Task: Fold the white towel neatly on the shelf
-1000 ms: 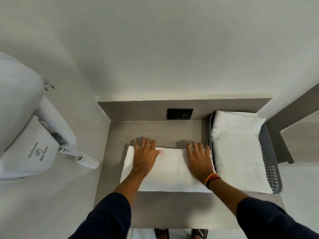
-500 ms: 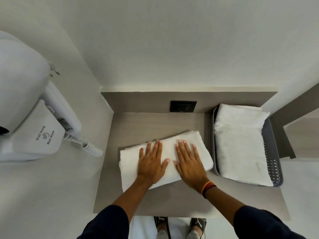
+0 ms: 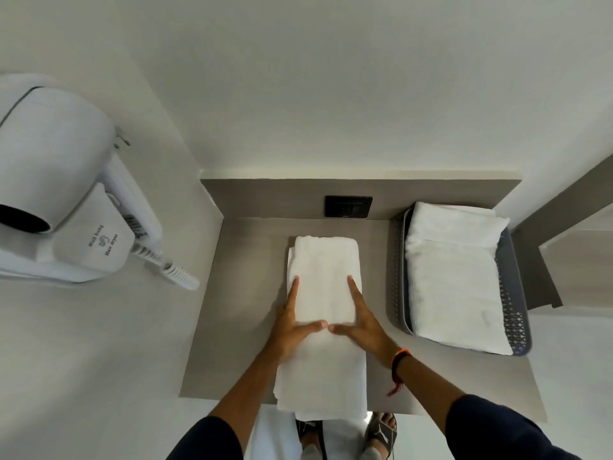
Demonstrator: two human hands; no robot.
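Observation:
The folded white towel [image 3: 323, 293] lies lengthwise on the grey-brown shelf [image 3: 242, 310], running from near the back wall to the front edge, which its near end slightly overhangs. My left hand [image 3: 290, 330] rests along the towel's left side, fingers stretched forward, thumb laid across the top. My right hand [image 3: 360, 322] mirrors it on the right side. The two thumbs nearly meet at the towel's middle. Both hands frame the towel and press on it without gripping.
A grey perforated basket [image 3: 515, 313] holding another folded white towel [image 3: 454, 277] stands at the shelf's right. A black wall socket [image 3: 348, 206] sits on the back panel. A white wall hair dryer [image 3: 63, 194] with coiled cord hangs on the left wall. My sandalled feet show below the shelf edge.
The towel has turned from lying crosswise to lying lengthwise, front to back. My hands moved from flat on top to its two long sides.

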